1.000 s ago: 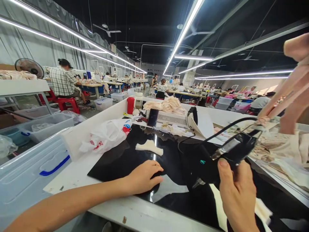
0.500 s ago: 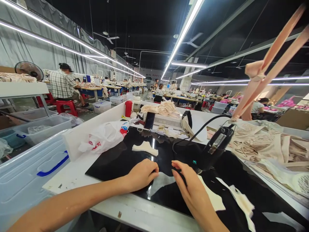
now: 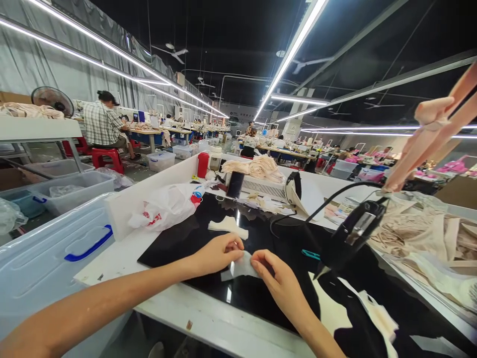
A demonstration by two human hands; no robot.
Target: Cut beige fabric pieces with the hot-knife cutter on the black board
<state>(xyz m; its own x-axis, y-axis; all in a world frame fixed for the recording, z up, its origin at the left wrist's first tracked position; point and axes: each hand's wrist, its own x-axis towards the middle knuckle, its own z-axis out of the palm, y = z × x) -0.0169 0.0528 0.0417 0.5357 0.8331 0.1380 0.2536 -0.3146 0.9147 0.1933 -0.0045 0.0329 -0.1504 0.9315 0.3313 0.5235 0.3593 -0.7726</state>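
Observation:
A thin, translucent white fabric piece [image 3: 241,267] is stretched between my two hands over the black board [image 3: 179,238]. My left hand [image 3: 219,254] pinches its upper left edge between thumb and fingers. At its right edge, my right hand [image 3: 278,277] pinches it the same way. Just beyond the left hand lies a small stack of cream cut fabric pieces [image 3: 228,226]. Right of the right hand hangs a black corded tool [image 3: 350,233] with a pointed metal tip. Beside it lie teal thread snips [image 3: 310,254], and a larger cream fabric piece [image 3: 331,306] rests below the tip.
A white plastic bag [image 3: 171,204] sits on the left, near a red container [image 3: 203,165]. At the back stand a phone [image 3: 235,185] and a white slotted box [image 3: 261,189] with folded fabric on top. Beige garments [image 3: 417,223] fill the right side. A person [image 3: 102,122] sits far left.
Both hands have come to the translucent piece and now grip it, raising its upper edge. The view has shifted slightly, and the teal snips show more fully.

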